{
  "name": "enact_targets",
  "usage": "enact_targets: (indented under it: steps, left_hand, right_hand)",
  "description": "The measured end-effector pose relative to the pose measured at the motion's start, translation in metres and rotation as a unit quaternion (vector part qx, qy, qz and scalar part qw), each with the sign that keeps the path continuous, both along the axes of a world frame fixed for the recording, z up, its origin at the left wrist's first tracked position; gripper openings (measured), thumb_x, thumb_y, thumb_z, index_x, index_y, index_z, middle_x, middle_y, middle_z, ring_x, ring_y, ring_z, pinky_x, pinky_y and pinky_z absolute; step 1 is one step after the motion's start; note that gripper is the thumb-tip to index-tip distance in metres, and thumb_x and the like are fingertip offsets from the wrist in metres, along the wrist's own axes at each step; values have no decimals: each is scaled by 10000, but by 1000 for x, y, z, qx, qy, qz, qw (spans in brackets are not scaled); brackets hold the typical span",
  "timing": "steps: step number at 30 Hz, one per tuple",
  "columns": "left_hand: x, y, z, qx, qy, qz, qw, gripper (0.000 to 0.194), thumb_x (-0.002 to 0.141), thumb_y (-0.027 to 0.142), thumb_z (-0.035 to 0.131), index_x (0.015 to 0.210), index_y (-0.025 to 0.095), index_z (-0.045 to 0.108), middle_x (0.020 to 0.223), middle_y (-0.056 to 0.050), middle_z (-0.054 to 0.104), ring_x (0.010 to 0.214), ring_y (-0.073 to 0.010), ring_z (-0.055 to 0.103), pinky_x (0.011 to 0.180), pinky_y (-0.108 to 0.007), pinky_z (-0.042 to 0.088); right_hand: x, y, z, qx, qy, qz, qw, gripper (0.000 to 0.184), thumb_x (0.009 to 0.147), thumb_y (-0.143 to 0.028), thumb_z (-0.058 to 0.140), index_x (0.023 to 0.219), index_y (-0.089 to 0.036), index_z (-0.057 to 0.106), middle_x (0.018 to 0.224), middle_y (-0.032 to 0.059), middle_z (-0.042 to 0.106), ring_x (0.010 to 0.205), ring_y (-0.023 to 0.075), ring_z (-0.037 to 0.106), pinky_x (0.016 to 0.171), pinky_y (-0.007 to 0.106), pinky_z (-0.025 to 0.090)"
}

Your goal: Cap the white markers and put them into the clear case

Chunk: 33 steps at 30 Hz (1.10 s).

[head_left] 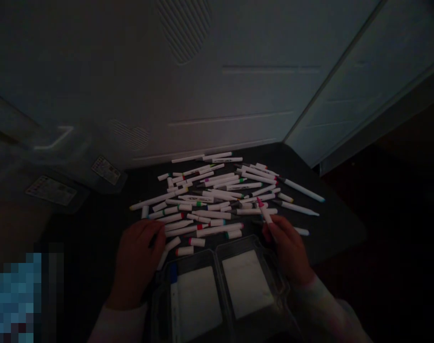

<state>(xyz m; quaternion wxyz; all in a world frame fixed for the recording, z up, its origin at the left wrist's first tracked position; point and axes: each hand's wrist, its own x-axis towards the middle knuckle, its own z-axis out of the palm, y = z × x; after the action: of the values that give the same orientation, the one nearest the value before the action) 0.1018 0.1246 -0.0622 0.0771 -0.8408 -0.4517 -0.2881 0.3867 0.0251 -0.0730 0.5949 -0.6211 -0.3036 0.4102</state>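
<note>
The scene is very dim. Several white markers [217,200] with coloured bands lie scattered on a dark table [331,224]. My right hand [288,247] is closed round a white marker with a pink tip [264,212], which points up and away from me. My left hand [136,259] rests on the table at the near left edge of the pile, fingers curled beside a short white marker [168,247]; I cannot see anything in it. A clear plastic case [220,290] lies open before me, with one blue-banded marker [174,290] in its left half.
White panelled doors [238,95] rise behind the table. Two clear plastic cases with labels [52,190] lie at the left. The table's right edge drops to a dark floor [398,214]. A blurred patch covers the bottom left corner.
</note>
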Motion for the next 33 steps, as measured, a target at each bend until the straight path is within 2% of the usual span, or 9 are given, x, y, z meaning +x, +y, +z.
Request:
enact_targets:
  steps: [23, 33]
  left_hand:
    - [1, -3, 0, -9, -32, 12, 999, 204, 847, 261, 442, 809, 134, 597, 799, -78, 614, 783, -198, 570, 735, -327, 460]
    - [1, -5, 2, -21, -43, 13, 999, 186, 844, 249, 444, 830, 142, 596, 806, -74, 611, 807, -193, 565, 756, -323, 459]
  right_hand:
    - [1, -1, -2, -3, 9, 7, 1000, 181, 792, -395, 585, 875, -233, 588, 666, -37, 509, 612, 99, 419, 569, 225, 337]
    - [4, -3, -3, -28, 10, -1, 1000, 228, 766, -414, 605, 876, -215, 580, 675, -18, 513, 632, 121, 433, 581, 246, 346]
